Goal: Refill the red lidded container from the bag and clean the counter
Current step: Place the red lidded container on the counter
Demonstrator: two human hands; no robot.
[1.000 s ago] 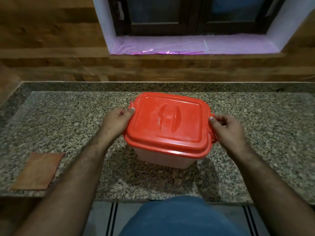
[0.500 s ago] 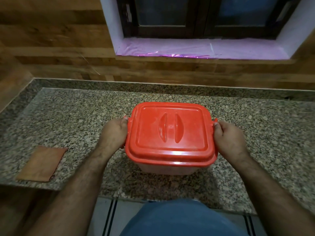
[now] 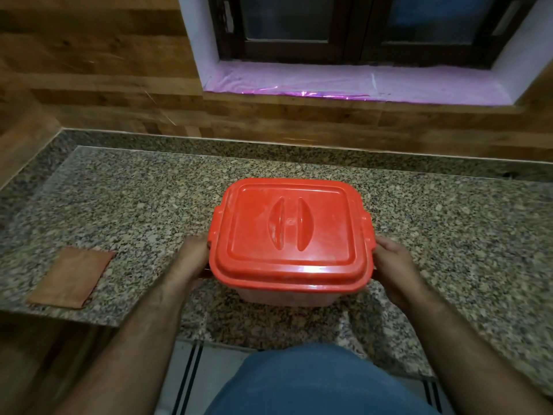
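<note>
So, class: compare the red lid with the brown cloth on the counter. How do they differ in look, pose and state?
The red lid is glossy, moulded plastic with two raised ridges; the brown cloth is dull and flat. The lid sits raised on its container, while the cloth lies directly on the counter. The left hand and right hand flank the lid; the cloth lies untouched. Both are roughly rectangular.

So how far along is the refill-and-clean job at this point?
Nothing looks done yet. The red lid is on the container, which sits on the granite counter. In hand: the left hand and right hand grip its two sides. Left: opening it, refilling, then wiping, perhaps with the brown cloth. No bag is in view.
</note>
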